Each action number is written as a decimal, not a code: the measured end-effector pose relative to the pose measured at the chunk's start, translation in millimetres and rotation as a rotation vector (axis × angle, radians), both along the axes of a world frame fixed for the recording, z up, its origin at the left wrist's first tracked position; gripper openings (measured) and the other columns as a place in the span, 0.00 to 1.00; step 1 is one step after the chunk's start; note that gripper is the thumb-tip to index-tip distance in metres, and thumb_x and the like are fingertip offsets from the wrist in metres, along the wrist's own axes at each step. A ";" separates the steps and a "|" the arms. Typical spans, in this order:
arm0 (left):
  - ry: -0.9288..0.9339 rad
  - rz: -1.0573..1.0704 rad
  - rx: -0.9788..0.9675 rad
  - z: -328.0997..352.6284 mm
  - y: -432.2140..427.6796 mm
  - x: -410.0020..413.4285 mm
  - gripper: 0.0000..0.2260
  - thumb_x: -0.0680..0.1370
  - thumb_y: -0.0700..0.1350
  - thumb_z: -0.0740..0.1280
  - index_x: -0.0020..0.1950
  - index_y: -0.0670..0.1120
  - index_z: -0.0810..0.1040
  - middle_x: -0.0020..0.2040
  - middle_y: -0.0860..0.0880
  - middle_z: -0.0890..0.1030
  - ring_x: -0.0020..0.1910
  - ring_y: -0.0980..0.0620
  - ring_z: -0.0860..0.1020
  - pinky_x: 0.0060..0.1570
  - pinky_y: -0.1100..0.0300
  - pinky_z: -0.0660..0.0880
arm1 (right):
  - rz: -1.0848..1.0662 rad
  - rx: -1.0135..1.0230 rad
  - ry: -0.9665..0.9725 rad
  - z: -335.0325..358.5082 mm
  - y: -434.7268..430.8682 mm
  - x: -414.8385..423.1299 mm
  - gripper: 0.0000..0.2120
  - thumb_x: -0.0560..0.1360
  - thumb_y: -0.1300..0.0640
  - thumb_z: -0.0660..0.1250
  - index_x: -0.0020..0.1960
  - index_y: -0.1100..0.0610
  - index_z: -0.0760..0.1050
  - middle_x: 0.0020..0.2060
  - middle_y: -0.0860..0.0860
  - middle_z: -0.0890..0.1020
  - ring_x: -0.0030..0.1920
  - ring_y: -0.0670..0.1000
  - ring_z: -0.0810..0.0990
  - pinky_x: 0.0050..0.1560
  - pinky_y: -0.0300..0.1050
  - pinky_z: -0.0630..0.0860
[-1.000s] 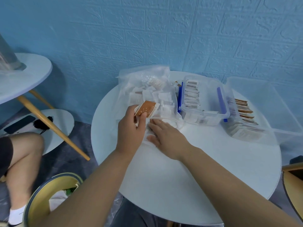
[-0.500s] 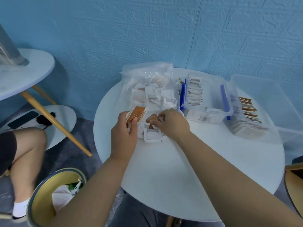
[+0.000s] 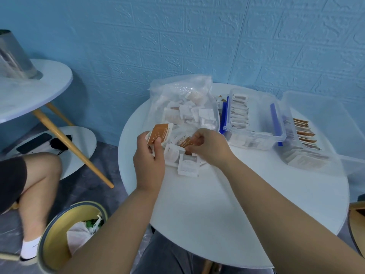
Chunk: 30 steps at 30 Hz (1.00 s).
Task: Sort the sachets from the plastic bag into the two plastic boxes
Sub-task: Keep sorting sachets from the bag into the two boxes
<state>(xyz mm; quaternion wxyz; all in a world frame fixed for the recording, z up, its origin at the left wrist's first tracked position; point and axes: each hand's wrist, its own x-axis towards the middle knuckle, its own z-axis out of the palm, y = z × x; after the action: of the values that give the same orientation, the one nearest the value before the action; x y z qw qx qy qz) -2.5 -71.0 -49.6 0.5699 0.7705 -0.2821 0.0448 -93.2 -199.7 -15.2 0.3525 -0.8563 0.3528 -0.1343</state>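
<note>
The left hand (image 3: pixel 149 163) pinches an orange sachet (image 3: pixel 160 133) near its lower edge, thumb in front, so the packet stands up above the grip. The right hand (image 3: pixel 207 150) curls its fingertips on a second sachet (image 3: pixel 186 142), also orange, just left of its grip and lying on the loose white sachets (image 3: pixel 187 165) spilled from the bag (image 3: pixel 183 107) beyond both hands.

These packets look thin, light and bendy, and probably slick enough to slide over each other. A pinch at an edge or corner should serve best. One lying flat likely needs dragging or tipping before fingers get under it. They seem unlikely to break, though hard squeezing may crease them.

Right of the right grip sits the clip box (image 3: pixel 254 119) with a standing row of sachets. The far box (image 3: pixel 320 115), further right, shows an orange row (image 3: pixel 304 133). If the orange ones belong there, the clip box's rim stands in the way. A bin (image 3: pixel 59 234) stands on the floor, below and left of the left grip.
</note>
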 end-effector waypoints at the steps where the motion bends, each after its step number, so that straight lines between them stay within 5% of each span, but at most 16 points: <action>1: 0.009 0.000 -0.004 0.0 0.1 0.3 0.12 0.80 0.47 0.61 0.61 0.43 0.69 0.53 0.53 0.75 0.50 0.57 0.74 0.45 0.72 0.71 | 0.023 0.002 -0.048 3.2 -0.5 -2.1 0.09 0.69 0.56 0.73 0.43 0.51 0.73 0.36 0.41 0.76 0.38 0.41 0.74 0.36 0.34 0.70; 5: 0.001 -0.023 -0.014 1.4 -0.1 -1.7 0.12 0.80 0.46 0.61 0.61 0.42 0.69 0.52 0.54 0.75 0.49 0.57 0.75 0.45 0.70 0.71 | 0.061 -0.001 -0.217 11.7 -3.1 -7.7 0.10 0.71 0.63 0.70 0.49 0.51 0.77 0.37 0.39 0.77 0.38 0.38 0.74 0.42 0.34 0.73; 11: 0.054 -0.094 -0.052 8.9 -2.7 -6.3 0.09 0.79 0.47 0.61 0.58 0.47 0.69 0.51 0.56 0.76 0.48 0.59 0.76 0.44 0.76 0.71 | 0.036 0.189 -0.513 25.4 -0.8 -16.4 0.12 0.72 0.65 0.68 0.43 0.48 0.77 0.41 0.48 0.82 0.44 0.52 0.80 0.50 0.45 0.78; 14: 0.245 -0.173 -0.160 20.7 -9.6 -17.6 0.06 0.79 0.46 0.62 0.55 0.50 0.71 0.50 0.55 0.80 0.48 0.57 0.79 0.48 0.66 0.76 | 0.094 0.391 -0.584 27.9 5.2 -26.0 0.10 0.71 0.67 0.69 0.45 0.52 0.77 0.40 0.52 0.82 0.38 0.48 0.81 0.40 0.39 0.78; 20: 0.704 -0.483 -0.359 26.4 -26.5 -56.0 0.08 0.79 0.43 0.62 0.55 0.52 0.77 0.53 0.48 0.82 0.53 0.49 0.80 0.56 0.49 0.75 | 0.001 0.317 -0.617 12.7 8.7 -55.5 0.14 0.70 0.66 0.70 0.48 0.49 0.75 0.39 0.44 0.81 0.37 0.43 0.75 0.37 0.37 0.74; 25: 0.505 -0.539 -0.179 22.3 -35.2 -76.3 0.07 0.77 0.50 0.62 0.51 0.57 0.78 0.51 0.54 0.82 0.53 0.54 0.79 0.55 0.57 0.74 | -0.069 0.195 -0.575 9.3 2.4 -86.2 0.19 0.71 0.64 0.71 0.56 0.45 0.75 0.43 0.42 0.82 0.43 0.44 0.77 0.49 0.39 0.75; 30: 0.376 -0.601 -0.111 29.7 -43.7 -86.9 0.09 0.76 0.53 0.60 0.52 0.60 0.78 0.50 0.57 0.82 0.51 0.57 0.79 0.52 0.59 0.75 | -0.115 0.164 -0.571 15.5 -5.6 -111.1 0.11 0.72 0.64 0.69 0.47 0.48 0.77 0.41 0.44 0.82 0.45 0.47 0.80 0.51 0.44 0.77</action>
<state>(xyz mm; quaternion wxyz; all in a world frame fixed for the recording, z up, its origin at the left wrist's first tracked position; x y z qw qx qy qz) -89.4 -114.8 -19.8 0.6407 0.6157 -0.3833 -0.2521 -204.3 -205.3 0.4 0.4974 -0.7312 0.2971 -0.3601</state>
